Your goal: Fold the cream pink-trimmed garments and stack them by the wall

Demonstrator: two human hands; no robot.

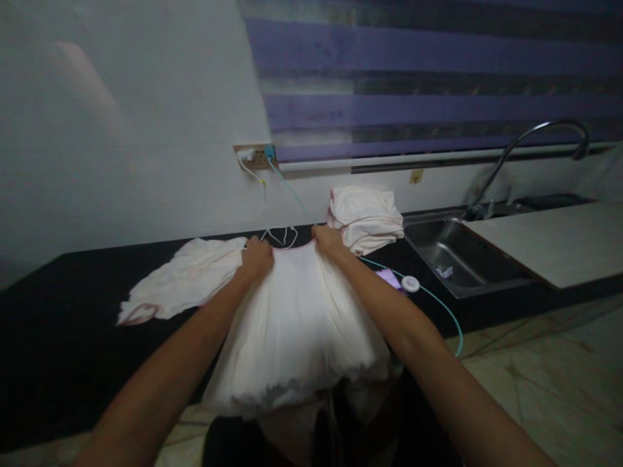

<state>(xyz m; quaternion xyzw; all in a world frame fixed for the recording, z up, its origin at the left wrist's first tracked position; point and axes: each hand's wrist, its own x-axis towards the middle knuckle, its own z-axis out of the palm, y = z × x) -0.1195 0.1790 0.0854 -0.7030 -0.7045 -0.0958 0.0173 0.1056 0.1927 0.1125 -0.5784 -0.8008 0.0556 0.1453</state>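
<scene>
A white cloth garment with a thin reddish edge is stretched between my two hands, its gathered lower part hanging over the counter's front edge. My left hand is closed on its upper left corner. At the upper right corner, my right hand grips the same edge. Left of my left hand lies another white cloth with reddish trim, spread loosely on the counter. Just behind my right hand sits a stack of folded white cloths.
The black counter runs along the wall to a steel sink with a curved faucet. A pale board covers part of the sink. A phone, a white ring and a teal cable lie right. Plugs fill a wall socket.
</scene>
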